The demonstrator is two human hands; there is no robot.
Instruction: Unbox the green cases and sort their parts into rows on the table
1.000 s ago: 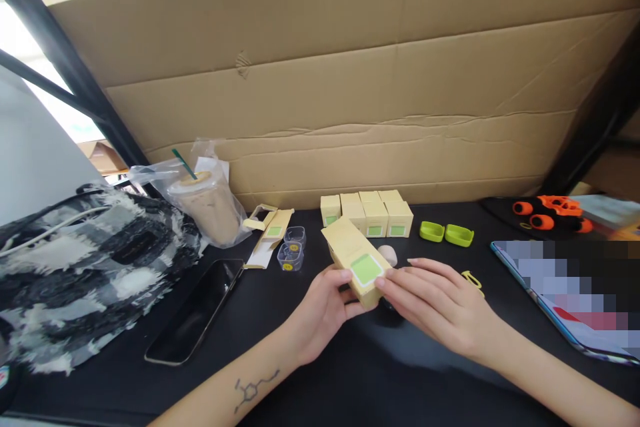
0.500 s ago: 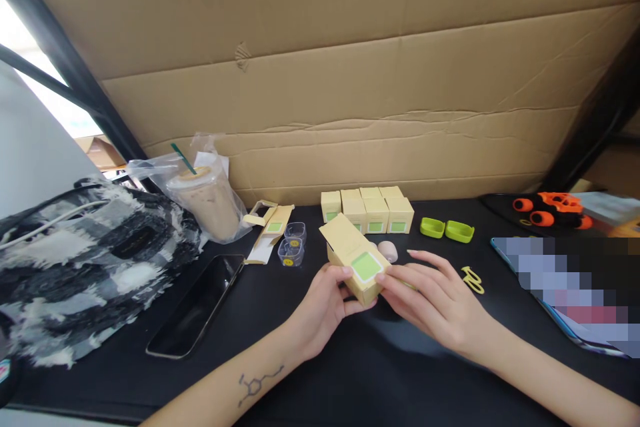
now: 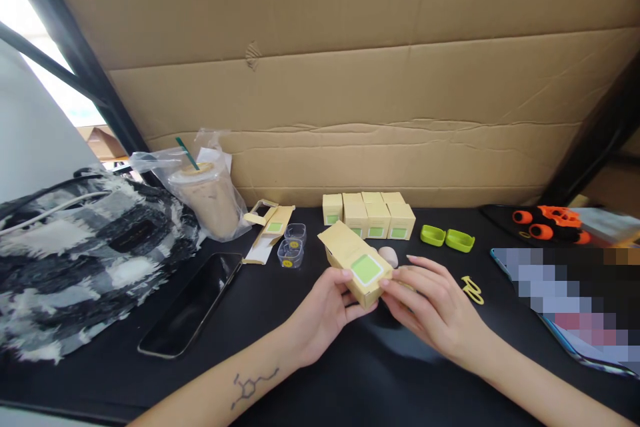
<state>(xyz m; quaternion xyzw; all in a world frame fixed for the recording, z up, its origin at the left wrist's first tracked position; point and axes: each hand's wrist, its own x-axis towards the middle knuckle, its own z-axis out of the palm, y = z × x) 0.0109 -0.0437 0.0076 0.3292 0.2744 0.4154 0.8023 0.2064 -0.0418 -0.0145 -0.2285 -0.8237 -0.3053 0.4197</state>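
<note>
A small pale-yellow cardboard box [image 3: 356, 257] with a green square label is held tilted above the black table. My left hand [image 3: 327, 303] is closed around its lower left side, thumb on the front face. At the box's lower right corner, the fingers of my right hand [image 3: 435, 303] pinch the edge. The box's far end has a raised flap; its inside is hidden. Just behind it lies a small rounded pinkish-beige object [image 3: 388, 256], partly covered by the box. Several similar boxes [image 3: 379, 219] stand grouped behind.
Right of the boxes lie an open lime-green case [image 3: 447, 237] and a yellow looped piece [image 3: 473, 290]. On the left are clear plastic cups [image 3: 291, 253], an opened flat carton [image 3: 270, 230], a phone [image 3: 193, 307], and a bagged drink [image 3: 213, 203]. An orange-wheeled toy [image 3: 553, 223] sits far right.
The view has shifted slightly. Both hands keep hold of the box, which is tipped a little flatter, and the right fingers have moved slightly along its corner.
</note>
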